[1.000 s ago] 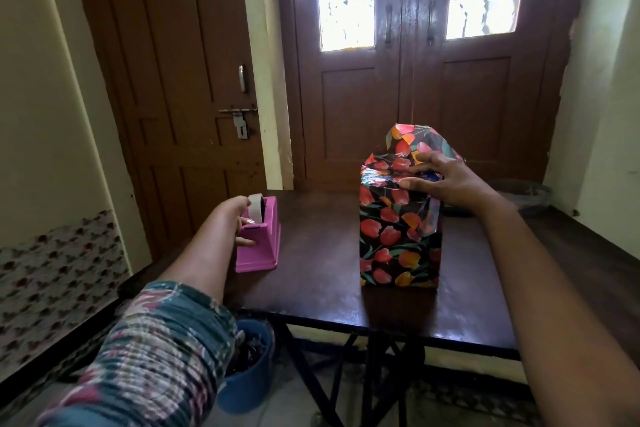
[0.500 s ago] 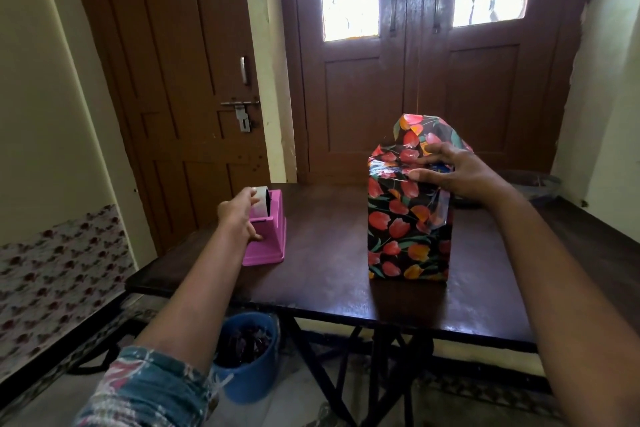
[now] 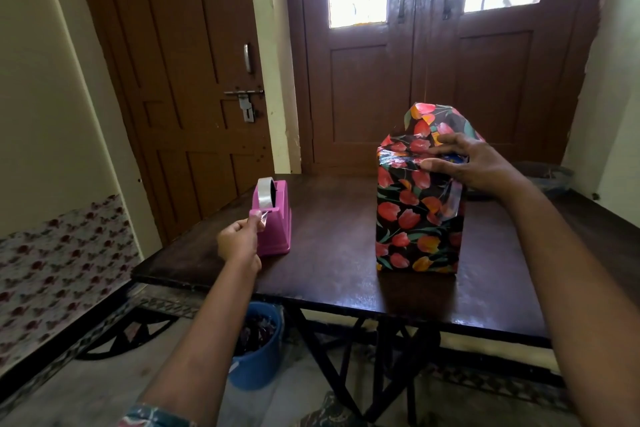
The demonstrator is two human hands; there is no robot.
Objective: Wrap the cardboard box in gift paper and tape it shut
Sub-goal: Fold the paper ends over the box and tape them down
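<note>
One fold to tape. Pinching clear tape end (image 3: 263, 217) at pink plastic dispenser (image 3: 280, 222), surface's (image 3: 332, 260) left edge, with left grip (image 3: 239, 240); pressing tulip-papered cardboard box (image 3: 414, 218), mid-surface, with flat-fingered right grip (image 3: 476, 166). Next, likely: pull, tear, stick.

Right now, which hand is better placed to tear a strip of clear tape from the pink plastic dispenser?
Left. The left hand pinches the clear tape end at the cutter of the pink plastic tape dispenser. The right hand is busy pressing down the folded top of the floral-wrapped cardboard box.
</note>
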